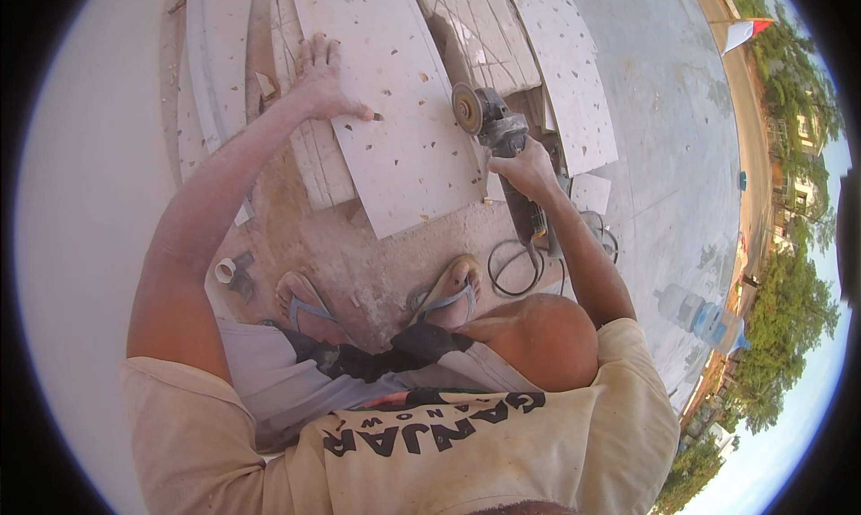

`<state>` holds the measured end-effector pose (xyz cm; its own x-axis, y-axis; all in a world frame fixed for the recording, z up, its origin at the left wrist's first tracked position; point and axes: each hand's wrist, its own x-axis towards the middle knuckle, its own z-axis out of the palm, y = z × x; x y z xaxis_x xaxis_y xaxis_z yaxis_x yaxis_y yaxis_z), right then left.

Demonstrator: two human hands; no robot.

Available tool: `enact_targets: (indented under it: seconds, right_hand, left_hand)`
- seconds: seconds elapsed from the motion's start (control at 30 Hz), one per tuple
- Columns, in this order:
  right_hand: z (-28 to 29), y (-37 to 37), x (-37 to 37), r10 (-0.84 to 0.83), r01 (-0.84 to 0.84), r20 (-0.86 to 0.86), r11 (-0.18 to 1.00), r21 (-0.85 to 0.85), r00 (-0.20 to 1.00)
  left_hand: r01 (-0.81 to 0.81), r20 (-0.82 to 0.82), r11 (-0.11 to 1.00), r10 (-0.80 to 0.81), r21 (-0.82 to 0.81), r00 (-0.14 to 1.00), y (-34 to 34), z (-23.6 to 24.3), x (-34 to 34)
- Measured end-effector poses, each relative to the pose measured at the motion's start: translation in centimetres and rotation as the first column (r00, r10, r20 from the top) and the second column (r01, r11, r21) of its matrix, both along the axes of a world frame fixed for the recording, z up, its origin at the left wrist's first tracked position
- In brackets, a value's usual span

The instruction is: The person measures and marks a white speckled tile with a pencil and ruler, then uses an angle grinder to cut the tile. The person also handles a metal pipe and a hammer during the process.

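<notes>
My left hand (pixel 323 83) lies with fingers spread on a long white slab (pixel 404 170) dotted with dark flecks, pressing near its left edge. My right hand (pixel 531 171) is wrapped round the body of a dark angle grinder (pixel 504 131). Its round cutting disc (pixel 467 109) is beside the slab's right edge; whether it touches the slab I cannot tell. Under and beside the slab are pale blocks, one (pixel 321 161) on the left and a scored one (pixel 489 40) at the far right.
Another speckled slab (pixel 574 94) lies at the right. A black cord (pixel 516 291) loops below the grinder. My sandalled feet stand on the dusty floor, near a pipe fitting (pixel 235 273). A large clear water bottle (pixel 704 318) is on the right, by the floor's outer edge.
</notes>
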<state>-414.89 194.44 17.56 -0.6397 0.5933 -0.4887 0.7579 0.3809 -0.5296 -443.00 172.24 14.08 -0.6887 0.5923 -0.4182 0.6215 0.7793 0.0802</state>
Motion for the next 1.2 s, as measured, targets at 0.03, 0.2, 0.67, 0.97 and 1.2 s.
enact_targets:
  seconds: [0.03,0.2,0.67,0.97,1.2]
  right_hand:
    - [-0.1,0.0,-0.1,-0.001,0.000,-0.012,1.000,0.000,1.000]
    - [-0.8,0.6,-0.4,0.011,-0.011,-0.019,1.000,0.002,1.000]
    - [-0.4,0.8,-2.3,-0.007,0.007,0.020,1.000,-0.023,1.000]
    - [-0.8,1.3,-3.2,0.005,-0.004,0.028,0.999,-0.033,1.000]
    - [-0.7,1.4,-3.9,0.024,-0.023,0.019,1.000,-0.014,1.000]
  left_hand:
    - [0.004,0.000,1.000,-0.004,0.018,1.000,-0.1,-0.2,-0.1]
    - [0.003,0.018,0.999,-0.003,0.032,1.000,-0.1,-0.2,-0.1]
    - [0.014,0.017,0.998,-0.015,0.054,1.000,-0.2,-0.2,-0.2]
    - [0.016,0.026,0.999,-0.018,0.048,1.000,-0.3,-0.1,-0.2]
    - [0.010,0.031,0.998,-0.012,0.056,0.999,-0.3,-0.1,-0.2]
